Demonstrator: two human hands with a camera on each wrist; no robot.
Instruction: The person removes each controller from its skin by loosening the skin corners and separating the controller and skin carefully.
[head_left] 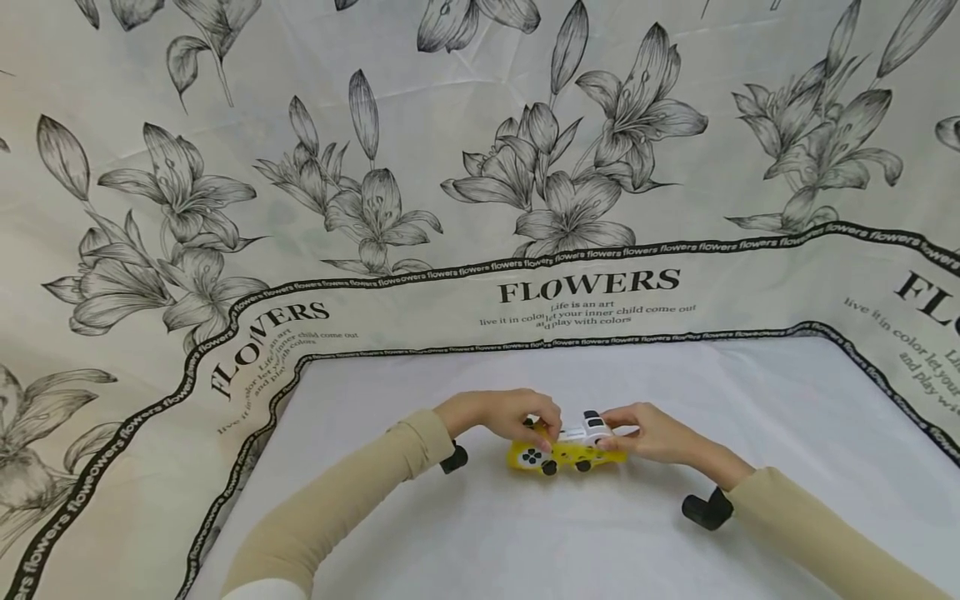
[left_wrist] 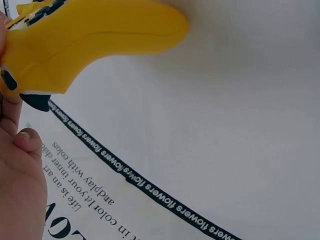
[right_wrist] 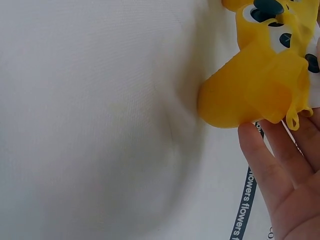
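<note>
A white game controller (head_left: 573, 434) is held just above the white cloth, partly inside a yellow silicone cover (head_left: 611, 457). At its left end my left hand (head_left: 517, 414) grips the controller with the cover around it. My right hand (head_left: 656, 433) pinches the other end, where white casing shows out of the cover. In the left wrist view, the yellow cover (left_wrist: 125, 27) fits smoothly over a handle, beside the left hand (left_wrist: 22, 185). The right wrist view has the cover (right_wrist: 240, 95) sagging and loose at its handle, with fingers of the right hand (right_wrist: 295, 200) against it.
White cloth (head_left: 495, 542) covers the table under both hands. Behind it hangs a curtain (head_left: 405, 308) printed with flowers and lettering. Black wrist cameras (head_left: 707, 510) jut out below the sleeves.
</note>
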